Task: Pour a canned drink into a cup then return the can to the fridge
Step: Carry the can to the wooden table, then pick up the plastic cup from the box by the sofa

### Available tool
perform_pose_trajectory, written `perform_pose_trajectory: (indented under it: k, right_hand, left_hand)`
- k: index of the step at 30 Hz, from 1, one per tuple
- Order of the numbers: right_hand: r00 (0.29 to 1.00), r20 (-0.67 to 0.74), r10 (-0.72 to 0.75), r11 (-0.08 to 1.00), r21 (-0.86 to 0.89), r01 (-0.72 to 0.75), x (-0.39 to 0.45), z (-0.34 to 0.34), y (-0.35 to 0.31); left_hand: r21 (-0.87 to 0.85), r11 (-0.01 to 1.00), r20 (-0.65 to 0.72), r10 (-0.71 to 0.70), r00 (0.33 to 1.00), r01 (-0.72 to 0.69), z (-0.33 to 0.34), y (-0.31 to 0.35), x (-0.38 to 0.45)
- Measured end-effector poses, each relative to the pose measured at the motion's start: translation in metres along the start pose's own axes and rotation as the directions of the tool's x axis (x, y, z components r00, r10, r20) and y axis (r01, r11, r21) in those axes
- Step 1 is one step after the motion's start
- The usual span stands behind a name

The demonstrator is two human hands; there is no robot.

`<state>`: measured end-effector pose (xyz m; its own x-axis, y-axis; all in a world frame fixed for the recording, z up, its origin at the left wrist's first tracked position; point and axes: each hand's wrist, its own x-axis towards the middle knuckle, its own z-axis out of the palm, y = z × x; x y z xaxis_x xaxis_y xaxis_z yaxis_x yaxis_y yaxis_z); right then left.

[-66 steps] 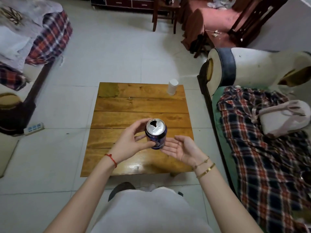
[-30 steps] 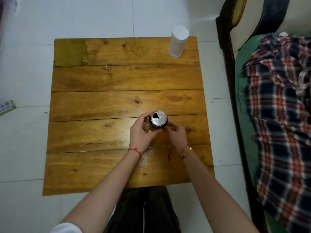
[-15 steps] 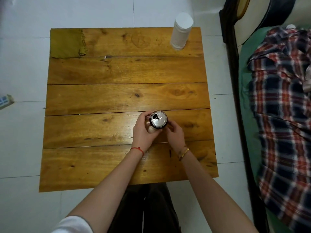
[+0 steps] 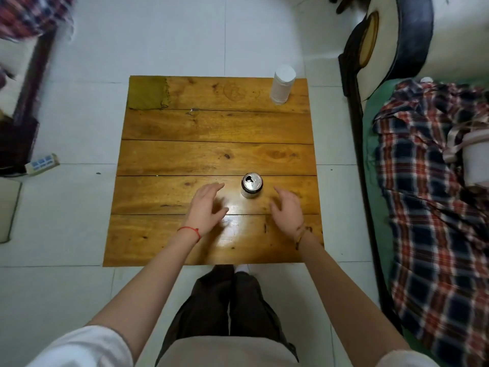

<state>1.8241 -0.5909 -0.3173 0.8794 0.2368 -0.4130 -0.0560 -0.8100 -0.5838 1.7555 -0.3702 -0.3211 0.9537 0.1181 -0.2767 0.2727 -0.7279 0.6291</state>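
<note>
An opened drink can (image 4: 251,185) stands upright on the wooden table (image 4: 211,154), a little right of its middle, its silver top showing the open mouth. My left hand (image 4: 207,206) hovers just left of the can with fingers spread, touching nothing. To the can's right my right hand (image 4: 287,209) is likewise apart from it, fingers loosely open. A white cup (image 4: 282,84) stands upside down near the table's far right corner.
A sofa with a plaid cloth (image 4: 434,207) and a pale bag (image 4: 473,154) runs along the right. A power strip (image 4: 42,163) lies on the tiled floor at the left, near dark furniture (image 4: 16,144). My legs stand at the table's near edge.
Both hands have let go of the can and drawn back to either side; the can now stands alone on the table. The camera has pulled back and higher.
</note>
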Motion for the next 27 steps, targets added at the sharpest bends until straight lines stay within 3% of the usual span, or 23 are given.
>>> perform_pose_trajectory:
  k: [6, 16, 27]
  right_hand:
    - [0.995, 0.009, -0.103, 0.986, -0.131, 0.103, -0.048, -0.024, -0.027]
    - [0.951, 0.06, -0.305, 0.916, -0.253, 0.31, -0.106, -0.053, -0.083]
    - [0.816, 0.216, -0.536, 0.755, -0.31, 0.578, -0.14, -0.026, -0.18]
  left_hand:
    - [0.184, 0.982, -0.025, 0.052, 0.998, -0.047, -0.046, 0.02, -0.052]
    - [0.169, 0.985, -0.209, 0.054, 0.976, -0.018, -0.108, 0.04, -0.15]
    - [0.076, 0.971, -0.436, -0.173, 0.883, 0.228, -0.164, 0.002, -0.277]
